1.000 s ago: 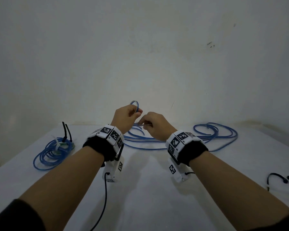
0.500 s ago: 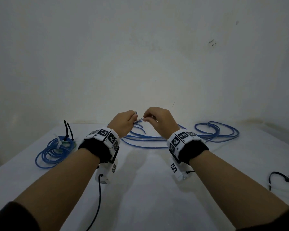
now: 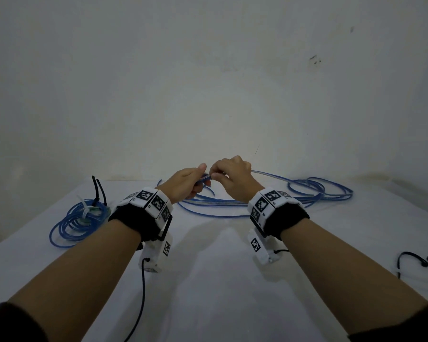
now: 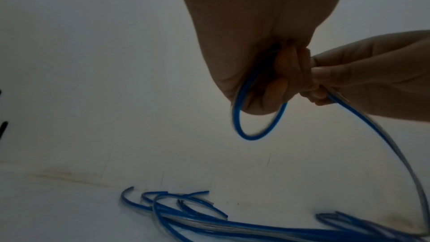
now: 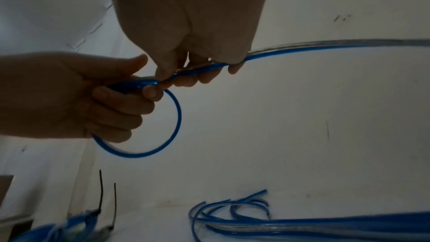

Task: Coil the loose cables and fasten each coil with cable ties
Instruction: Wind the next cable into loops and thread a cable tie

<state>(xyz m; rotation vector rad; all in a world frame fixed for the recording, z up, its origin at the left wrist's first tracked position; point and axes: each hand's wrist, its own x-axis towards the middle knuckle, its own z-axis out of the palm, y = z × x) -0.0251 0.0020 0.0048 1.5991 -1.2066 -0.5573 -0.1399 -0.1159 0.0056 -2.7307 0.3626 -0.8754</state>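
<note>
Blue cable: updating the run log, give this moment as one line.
step: coiling | left hand: holds first loop of blue cable | right hand: pinches cable, feeding | finished coil: tied

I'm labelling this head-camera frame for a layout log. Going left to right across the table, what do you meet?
Tied blue coil → left hand → right hand → loose blue cables → black cable ties at the right edge.

Bare room, stained plaster wall (image 3: 208, 70), white-covered table (image 3: 220, 292)
</note>
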